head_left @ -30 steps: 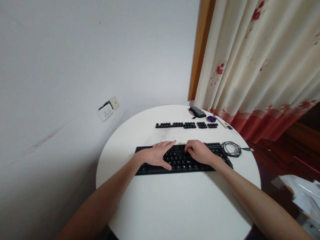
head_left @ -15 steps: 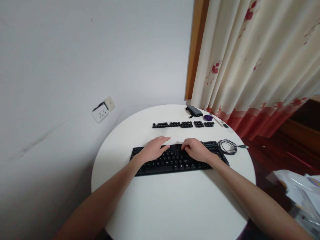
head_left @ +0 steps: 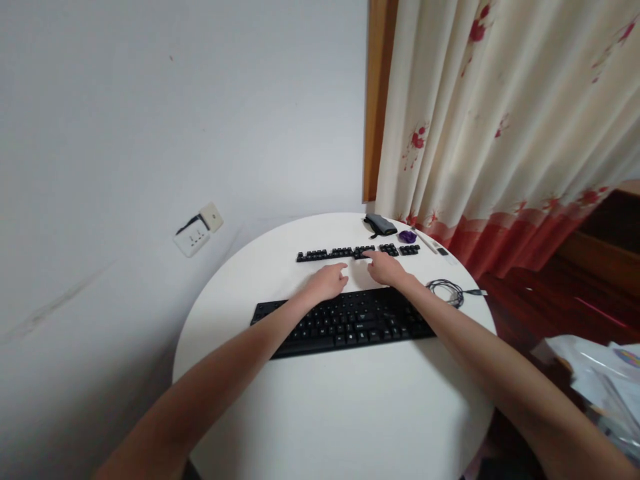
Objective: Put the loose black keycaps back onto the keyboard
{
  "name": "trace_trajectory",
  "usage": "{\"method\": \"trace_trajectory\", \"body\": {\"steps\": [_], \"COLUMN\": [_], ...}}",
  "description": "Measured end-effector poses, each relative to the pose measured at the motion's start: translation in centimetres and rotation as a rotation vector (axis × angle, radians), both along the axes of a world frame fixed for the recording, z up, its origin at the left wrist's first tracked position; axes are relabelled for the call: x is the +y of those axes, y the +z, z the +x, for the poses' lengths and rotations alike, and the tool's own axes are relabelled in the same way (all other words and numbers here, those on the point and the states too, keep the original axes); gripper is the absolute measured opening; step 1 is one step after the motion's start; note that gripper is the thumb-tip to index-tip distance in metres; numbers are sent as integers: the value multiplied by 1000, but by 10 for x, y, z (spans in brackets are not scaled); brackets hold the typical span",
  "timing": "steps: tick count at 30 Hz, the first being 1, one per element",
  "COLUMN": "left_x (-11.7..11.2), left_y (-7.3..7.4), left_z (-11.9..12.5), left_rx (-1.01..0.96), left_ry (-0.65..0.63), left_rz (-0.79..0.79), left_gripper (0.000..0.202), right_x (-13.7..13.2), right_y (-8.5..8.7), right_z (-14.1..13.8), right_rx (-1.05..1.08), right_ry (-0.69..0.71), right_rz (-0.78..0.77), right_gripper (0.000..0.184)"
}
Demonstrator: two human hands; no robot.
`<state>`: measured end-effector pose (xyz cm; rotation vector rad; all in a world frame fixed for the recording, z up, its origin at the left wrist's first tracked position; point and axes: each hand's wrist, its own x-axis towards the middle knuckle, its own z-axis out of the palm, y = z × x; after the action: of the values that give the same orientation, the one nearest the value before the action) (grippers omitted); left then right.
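Note:
A black keyboard [head_left: 325, 331] lies across the white round table, partly under my forearms. Beyond it, loose black keycaps [head_left: 315, 255] sit in a row made of several groups. My right hand [head_left: 386, 269] reaches over the keyboard to that row, its index finger stretched out at the middle keycaps and its thumb apart below. Just past the keyboard's far edge hovers my left hand [head_left: 327, 282], index finger and thumb spread with nothing between them. Its other fingers are curled or hidden.
A coiled black USB cable [head_left: 447, 291] lies right of the keyboard. Toward the back right are a grey-black pouch [head_left: 381, 225], a purple bundle [head_left: 407, 237] and a thin pale tool [head_left: 426, 244]. A wall with a socket [head_left: 192, 238] borders the left, a curtain [head_left: 450, 133] the right.
Both hands have moved forward off the keyboard. My right hand has gone from its keys to the keycap row, and the left now hangs beyond the far edge. The view has shifted slightly.

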<state>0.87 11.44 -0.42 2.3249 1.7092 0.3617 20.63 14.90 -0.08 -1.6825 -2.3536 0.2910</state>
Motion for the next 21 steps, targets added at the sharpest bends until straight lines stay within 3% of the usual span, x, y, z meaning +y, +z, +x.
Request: {"method": "trace_trajectory", "body": {"steps": [3,7,14,21], "left_x": [25,49,46,51], "left_y": [-2,-8,-8,-8], "left_z": [23,34,37,36], "left_rx": [25,45,87,97], "left_ry": [6,20,6,4], "left_rz": [37,71,116,211], "left_gripper": [50,50,33,29], "right_x": [15,23,25,22], "right_y": [-3,-7,-7,-1], "right_z": [-8,-12,-10,-9], "right_rx": [-45,-76,-107,-100], "right_ry": [-15,-21,-2,7], "right_rz": [-28,-35,-4,42], "right_gripper": [50,48,36,23]}}
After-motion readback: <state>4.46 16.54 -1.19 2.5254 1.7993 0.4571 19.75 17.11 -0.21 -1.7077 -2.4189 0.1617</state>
